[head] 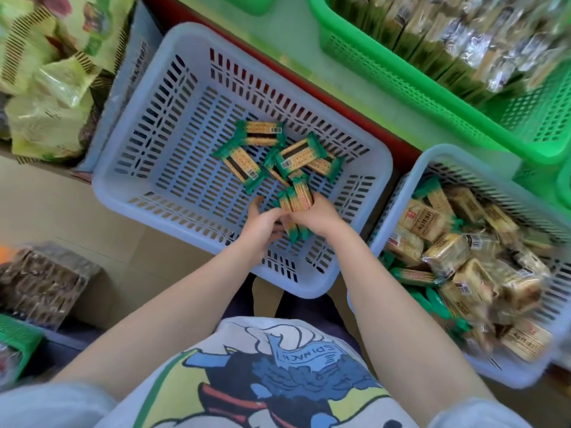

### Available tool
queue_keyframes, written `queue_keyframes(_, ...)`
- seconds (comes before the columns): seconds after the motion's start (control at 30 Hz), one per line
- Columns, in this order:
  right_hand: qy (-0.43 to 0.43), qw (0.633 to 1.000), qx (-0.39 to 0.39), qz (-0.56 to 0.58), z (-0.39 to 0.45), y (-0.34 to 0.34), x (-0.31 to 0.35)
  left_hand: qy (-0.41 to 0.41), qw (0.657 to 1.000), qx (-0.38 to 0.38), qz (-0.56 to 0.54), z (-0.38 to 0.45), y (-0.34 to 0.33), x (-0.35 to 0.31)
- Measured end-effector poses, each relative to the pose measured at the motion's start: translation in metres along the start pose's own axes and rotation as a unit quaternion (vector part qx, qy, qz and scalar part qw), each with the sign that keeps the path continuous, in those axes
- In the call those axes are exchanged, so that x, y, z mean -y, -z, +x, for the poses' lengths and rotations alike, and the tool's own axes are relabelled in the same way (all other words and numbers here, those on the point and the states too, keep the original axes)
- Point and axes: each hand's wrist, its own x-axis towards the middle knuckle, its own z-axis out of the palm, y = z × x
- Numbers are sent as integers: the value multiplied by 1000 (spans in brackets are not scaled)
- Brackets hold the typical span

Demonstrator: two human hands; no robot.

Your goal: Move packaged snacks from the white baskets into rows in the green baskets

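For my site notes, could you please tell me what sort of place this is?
Probably a small shop or its stockroom: a green basket holds packed rows of wrapped snacks, two white baskets hold loose barcoded biscuit packs, and bagged goods are piled alongside.

Both arms reach forward; left hand (pixel 262 223) and right hand (pixel 312 216) curled together

- White basket (pixel 129 168), centre: loose green-ended cracker packets (pixel 279 152) lying flat.
- Second white basket (pixel 411 180), at 3 o'clock, heaped.
- Green basket (pixel 386 75), at 1 o'clock: packets upright in rows.
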Motion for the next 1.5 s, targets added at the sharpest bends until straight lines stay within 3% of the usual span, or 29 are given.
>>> queue_keyframes(0.2, 22, 994, 33, 101, -35, 16, 8, 1, 998, 58, -28, -30, 8, -6)
queue_keyframes(0.33, 114, 974, 40, 190, -78, 47, 13, -82, 987, 137, -16, -72, 4, -37)
queue_keyframes(0.43, 186, 953, 20, 239, -121, 83, 19, -158, 969, 182, 53, -112, -21, -68)
queue_keyframes(0.63, 296, 921, -41, 250, -202, 157, 1, -236, 930, 244, 144, -186, -106, -104)
queue_keyframes(0.83, 297, 905, -187, 241, -260, 213, -66, -190, 904, 312, 223, -223, -220, -82)
queue_keyframes(0.97, 284, 862, -241, 343, -271, 245, -121, -172, 905, 305, 242, -233, -291, -47)
queue_keyframes(1.13, 262, 831, -329, 363, -270, 276, -181, -137, 900, 342, 234, -241, -353, -9)
queue_keyframes(1.5, 230, 876, -317, 282, -261, 316, -237, -189, 912, 275, 238, -226, -423, 15)
